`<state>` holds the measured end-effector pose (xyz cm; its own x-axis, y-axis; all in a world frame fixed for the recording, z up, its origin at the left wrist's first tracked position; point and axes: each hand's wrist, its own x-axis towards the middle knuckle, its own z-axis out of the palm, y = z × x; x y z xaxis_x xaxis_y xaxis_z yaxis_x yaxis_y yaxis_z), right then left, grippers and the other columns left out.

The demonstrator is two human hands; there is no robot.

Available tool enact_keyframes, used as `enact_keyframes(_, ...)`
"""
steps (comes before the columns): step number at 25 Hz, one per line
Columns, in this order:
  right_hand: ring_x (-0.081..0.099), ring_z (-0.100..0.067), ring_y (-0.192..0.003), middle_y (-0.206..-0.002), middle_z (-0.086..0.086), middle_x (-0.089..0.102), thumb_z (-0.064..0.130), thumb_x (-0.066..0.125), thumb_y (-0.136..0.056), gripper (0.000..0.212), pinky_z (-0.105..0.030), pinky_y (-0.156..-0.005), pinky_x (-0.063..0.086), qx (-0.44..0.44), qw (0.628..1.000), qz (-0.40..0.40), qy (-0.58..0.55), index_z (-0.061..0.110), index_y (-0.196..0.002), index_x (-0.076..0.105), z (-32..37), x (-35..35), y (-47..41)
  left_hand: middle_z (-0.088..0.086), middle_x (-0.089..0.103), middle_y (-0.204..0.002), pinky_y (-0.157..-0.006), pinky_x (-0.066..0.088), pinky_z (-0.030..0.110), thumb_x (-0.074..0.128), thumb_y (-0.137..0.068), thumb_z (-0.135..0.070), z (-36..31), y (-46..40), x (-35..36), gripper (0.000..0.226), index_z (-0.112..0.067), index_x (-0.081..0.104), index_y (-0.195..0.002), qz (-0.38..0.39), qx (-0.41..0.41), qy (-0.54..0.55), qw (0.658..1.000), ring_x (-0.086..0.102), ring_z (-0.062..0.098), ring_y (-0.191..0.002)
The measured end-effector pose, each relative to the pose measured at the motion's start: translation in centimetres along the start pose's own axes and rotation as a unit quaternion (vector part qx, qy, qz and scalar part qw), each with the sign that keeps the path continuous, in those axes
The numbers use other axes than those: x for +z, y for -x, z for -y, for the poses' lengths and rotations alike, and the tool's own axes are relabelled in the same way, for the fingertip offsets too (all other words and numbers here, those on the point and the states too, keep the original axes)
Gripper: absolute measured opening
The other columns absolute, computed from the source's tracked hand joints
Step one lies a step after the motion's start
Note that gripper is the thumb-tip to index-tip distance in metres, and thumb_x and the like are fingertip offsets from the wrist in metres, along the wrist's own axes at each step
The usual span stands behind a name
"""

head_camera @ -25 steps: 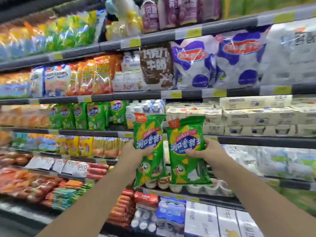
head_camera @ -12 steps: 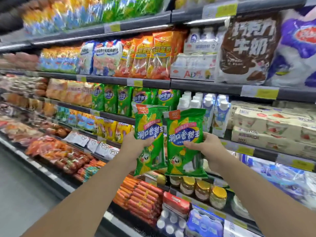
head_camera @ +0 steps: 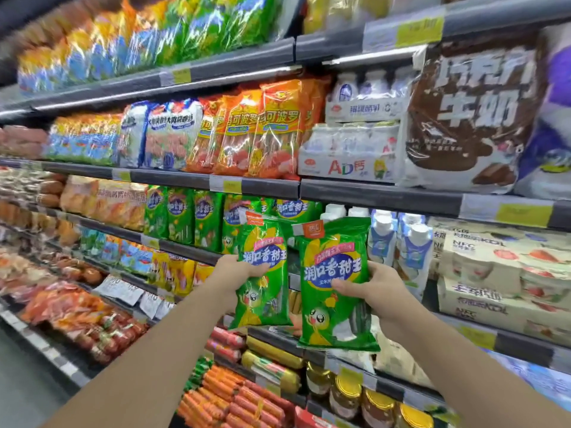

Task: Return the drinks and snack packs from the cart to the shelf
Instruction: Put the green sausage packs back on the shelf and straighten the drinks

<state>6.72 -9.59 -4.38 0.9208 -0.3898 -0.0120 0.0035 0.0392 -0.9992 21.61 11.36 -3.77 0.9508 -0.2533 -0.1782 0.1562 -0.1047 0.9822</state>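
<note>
I hold two green sausage snack packs upright in front of the chilled shelving. My left hand (head_camera: 233,271) grips the left green pack (head_camera: 262,291) by its left edge. My right hand (head_camera: 378,288) grips the right green pack (head_camera: 332,307) by its right edge, thumb across the front. Both packs hang just in front of a row of matching green packs (head_camera: 191,216) on the middle shelf (head_camera: 185,253). The cart is out of view.
White and blue drink bottles (head_camera: 412,251) stand right of the green row. Orange sausage packs (head_camera: 272,131) and milk cases (head_camera: 349,149) fill the shelf above. Red sausages (head_camera: 234,396) and glass jars (head_camera: 346,393) sit on lower shelves. Boxed cartons (head_camera: 500,273) lie at right.
I have moved left along the shelving and closer to it. The row of matching green packs now sits directly behind the two packs, which I still hold raised.
</note>
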Motion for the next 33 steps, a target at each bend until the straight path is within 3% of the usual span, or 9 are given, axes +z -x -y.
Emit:
enact_keyframes(6,0.076,-0.026,-0.088,-0.093,-0.007,0.079,0.005,0.084,-0.072,0.037,-0.046,-0.086,0.059,-0.001,0.999,-0.032,0.009,0.007,-0.105,0.068,0.6,1.2,-1.5,0.014,0.038,-0.153,-0.116,0.02,0.051,0.084,-0.076,-0.017,-3.1,-8.1,1.0,0.086,0.0,0.036,-0.146,0.062,-0.047,-0.012,0.997,0.035,0.033,-0.139)
enact_keyframes(8,0.076,-0.025,-0.088,-0.094,-0.007,0.079,0.006,0.084,-0.072,0.038,-0.044,-0.085,0.059,0.005,0.999,-0.05,0.011,0.007,-0.107,0.067,0.7,2.4,-2.0,0.013,0.042,-0.148,-0.112,0.026,0.048,0.083,-0.076,-0.015,-3.9,-10.7,1.6,0.084,-0.001,0.036,-0.145,0.095,-0.038,-0.013,0.995,0.04,0.032,-0.134)
enact_keyframes(14,0.076,-0.02,-0.089,-0.095,-0.004,0.079,0.008,0.084,-0.073,0.038,-0.035,-0.082,0.058,0.017,0.994,-0.105,0.02,0.008,-0.107,0.066,0.3,6.1,-3.6,0.008,0.044,-0.146,-0.107,0.036,0.048,0.079,-0.081,-0.014,-4.2,-16.8,3.0,0.091,-0.008,0.024,-0.153,0.117,0.06,0.034,0.991,0.04,0.032,-0.136)
enact_keyframes(18,0.076,-0.02,-0.091,-0.098,-0.005,0.079,0.006,0.083,-0.073,0.042,-0.029,-0.074,0.059,0.022,0.99,-0.142,0.018,0.007,-0.111,0.064,-0.4,7.7,-4.2,0.015,0.047,-0.147,-0.109,0.041,0.046,0.077,-0.082,-0.022,-2.9,-17.6,4.0,0.084,-0.005,0.033,-0.15,0.066,0.191,-0.066,0.977,0.048,0.032,-0.132)
enact_keyframes(21,0.076,-0.021,-0.09,-0.099,-0.006,0.079,0.006,0.083,-0.072,0.044,-0.03,-0.074,0.059,0.023,0.987,-0.161,0.012,0.006,-0.112,0.064,-0.8,8.4,-4.6,0.018,0.037,-0.153,-0.116,0.03,0.037,0.078,-0.082,-0.018,-2.0,-17.0,3.7,0.093,0.002,0.021,-0.153,0.015,0.297,-0.209,0.932,0.034,0.029,-0.143)
enact_keyframes(24,0.076,-0.024,-0.091,-0.099,-0.007,0.078,0.005,0.083,-0.073,0.044,-0.035,-0.077,0.059,0.023,0.985,-0.169,0.005,0.006,-0.112,0.064,-1.0,8.6,-4.8,0.022,0.011,-0.161,-0.122,0.009,0.032,0.084,-0.073,-0.03,-0.3,-15.2,3.4,0.121,0.007,0.0,-0.153,-0.003,0.401,-0.382,0.833,0.01,0.03,-0.151)
enact_keyframes(28,0.076,-0.022,-0.089,-0.097,-0.007,0.079,0.003,0.082,-0.074,0.041,-0.031,-0.072,0.06,0.025,0.986,-0.166,0.0,0.006,-0.111,0.064,-1.2,9.1,-5.3,0.027,0.03,-0.145,-0.115,0.027,0.052,0.087,-0.064,-0.019,0.3,-15.9,3.0,0.106,0.002,0.025,-0.147,-0.085,0.51,-0.526,0.675,0.027,0.044,-0.139)
enact_keyframes(30,0.076,-0.021,-0.086,-0.096,-0.007,0.079,0.001,0.081,-0.075,0.039,-0.028,-0.068,0.06,0.029,0.986,-0.164,0.0,0.006,-0.11,0.064,-1.2,9.5,-5.8,0.023,0.042,-0.131,-0.098,0.045,0.049,0.08,-0.062,0.0,0.1,-16.3,2.7,0.083,-0.003,0.035,-0.133,-0.097,0.533,-0.517,0.663,0.042,0.04,-0.12)
enact_keyframes(33,0.076,-0.021,-0.086,-0.099,-0.008,0.078,0.001,0.079,-0.077,0.036,-0.027,-0.067,0.059,0.032,0.986,-0.162,-0.009,0.005,-0.11,0.065,-1.2,10.8,-7.4,0.011,0.054,-0.104,-0.07,0.047,0.03,0.069,-0.071,0.012,0.4,-16.0,1.3,0.043,-0.006,0.049,-0.105,-0.036,0.522,-0.421,0.741,0.056,0.027,-0.088)
